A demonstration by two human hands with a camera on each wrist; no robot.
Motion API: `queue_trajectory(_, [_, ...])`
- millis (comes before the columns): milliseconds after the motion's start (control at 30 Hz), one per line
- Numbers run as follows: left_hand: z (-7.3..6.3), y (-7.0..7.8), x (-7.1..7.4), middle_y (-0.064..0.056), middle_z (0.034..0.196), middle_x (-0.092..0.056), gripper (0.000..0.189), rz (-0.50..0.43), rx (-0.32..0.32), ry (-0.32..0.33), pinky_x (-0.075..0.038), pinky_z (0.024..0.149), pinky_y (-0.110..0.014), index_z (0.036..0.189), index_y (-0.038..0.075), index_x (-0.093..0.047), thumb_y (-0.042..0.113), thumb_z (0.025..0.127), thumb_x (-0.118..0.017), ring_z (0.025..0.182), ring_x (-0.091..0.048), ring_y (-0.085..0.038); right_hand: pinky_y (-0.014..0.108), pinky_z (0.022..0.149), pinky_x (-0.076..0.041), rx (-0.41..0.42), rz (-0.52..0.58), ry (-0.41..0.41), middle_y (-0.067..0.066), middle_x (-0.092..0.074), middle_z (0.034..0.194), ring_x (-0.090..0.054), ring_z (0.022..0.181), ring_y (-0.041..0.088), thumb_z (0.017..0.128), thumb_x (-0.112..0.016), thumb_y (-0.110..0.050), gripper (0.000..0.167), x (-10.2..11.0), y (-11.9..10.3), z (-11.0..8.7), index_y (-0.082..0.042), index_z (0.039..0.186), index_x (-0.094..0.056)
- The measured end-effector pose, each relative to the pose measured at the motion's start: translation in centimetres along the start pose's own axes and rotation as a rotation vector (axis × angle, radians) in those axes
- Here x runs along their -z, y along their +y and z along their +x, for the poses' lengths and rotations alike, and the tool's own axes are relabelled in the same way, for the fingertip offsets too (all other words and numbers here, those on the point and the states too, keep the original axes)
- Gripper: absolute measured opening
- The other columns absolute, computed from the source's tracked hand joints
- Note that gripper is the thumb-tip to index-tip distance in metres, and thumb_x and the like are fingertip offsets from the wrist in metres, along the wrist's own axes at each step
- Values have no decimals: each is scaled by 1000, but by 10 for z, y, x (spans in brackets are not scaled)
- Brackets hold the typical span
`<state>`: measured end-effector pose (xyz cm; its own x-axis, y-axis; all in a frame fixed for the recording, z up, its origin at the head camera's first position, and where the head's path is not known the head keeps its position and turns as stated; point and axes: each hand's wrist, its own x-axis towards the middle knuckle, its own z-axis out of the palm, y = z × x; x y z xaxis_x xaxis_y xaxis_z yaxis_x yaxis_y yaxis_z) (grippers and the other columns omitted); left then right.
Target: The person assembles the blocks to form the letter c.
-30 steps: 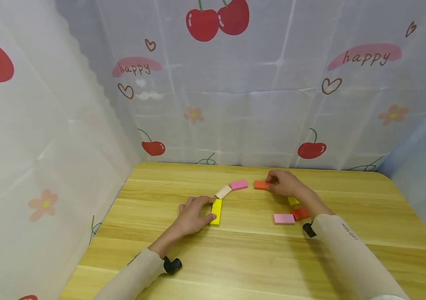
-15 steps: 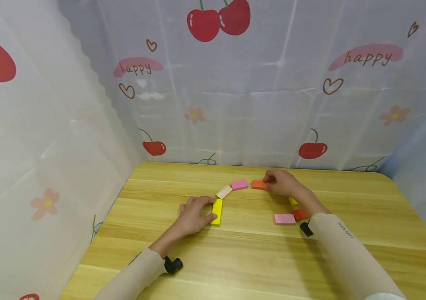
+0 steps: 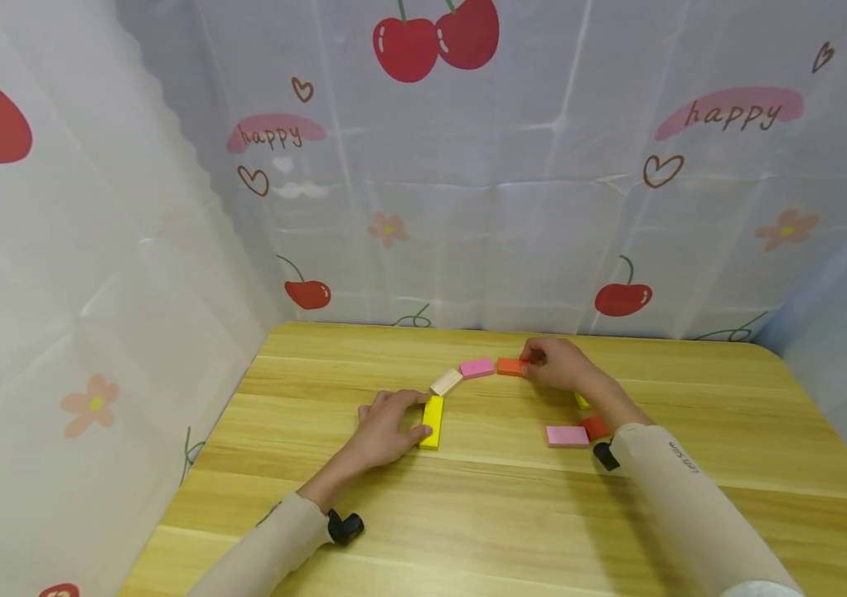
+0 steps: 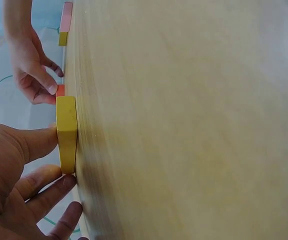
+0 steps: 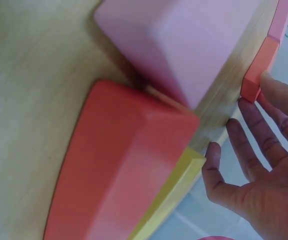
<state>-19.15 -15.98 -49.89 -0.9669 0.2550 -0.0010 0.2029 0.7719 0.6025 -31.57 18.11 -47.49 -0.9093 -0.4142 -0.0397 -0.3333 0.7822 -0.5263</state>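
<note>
In the head view my left hand (image 3: 381, 433) pinches a yellow block (image 3: 432, 421) between thumb and fingers. My right hand (image 3: 563, 366) grips the right end of an orange block (image 3: 509, 366) with thumb and fingers. This orange block sits end to end with a pink block (image 3: 476, 369). A plain wood block (image 3: 446, 382) slants between the pink one and the yellow one, so these form a curve. The right wrist view shows my thumb on the orange block (image 5: 261, 67) and fingertips beneath its near end.
Nearer my right forearm lie a light pink block (image 3: 567, 437) and a red block (image 3: 595, 427), meeting at a corner. A second yellow block (image 3: 583, 401) is partly hidden by the right wrist. A cherry-print curtain (image 3: 491, 232) stands behind the wooden table (image 3: 468, 522).
My right hand has slid the orange block left, closing the gap to the pink block. The left hand has stayed in place on the yellow block.
</note>
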Motion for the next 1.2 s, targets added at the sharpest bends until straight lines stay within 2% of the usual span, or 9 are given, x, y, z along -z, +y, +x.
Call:
queue_trajectory(267, [0, 0, 1, -2, 153, -65, 52, -7, 5, 1, -25, 98, -53, 149, 20, -63, 32, 101, -78, 137, -49, -31, 54, 103, -52, 16, -4, 10, 11, -77, 110, -65, 101, 29, 101, -73, -14, 10, -1, -3, 0, -9, 109, -75])
queue_trajectory(667, [-1, -2, -2, -1, 152, -66, 52, 1, -4, 15, -25, 94, -50, 148, 21, -64, 32, 100, -78, 136, -50, -30, 53, 99, -52, 24, 18, 7, 10, -77, 110, -67, 103, 29, 102, -72, -16, 9, -2, -4, -2, -10, 108, -75])
queue_trajectory(967, [1, -1, -1, -2, 153, -65, 52, 2, -15, 8, -26, 93, -50, 149, 21, -64, 33, 100, -77, 134, -51, -30, 57, 109, -51, 17, 53, -39, 19, -74, 126, -66, 118, 36, 102, -73, -19, 32, 2, 1, -4, -3, 129, -70])
queue_trajectory(1200, [1, -1, -1, -1, 153, -65, 52, 7, -3, 7, -26, 94, -50, 149, 21, -63, 33, 100, -77, 135, -51, -29, 60, 113, -49, 55, 48, -53, 22, -73, 129, -65, 124, 41, 102, -74, -24, 41, 7, 6, -11, 2, 133, -67])
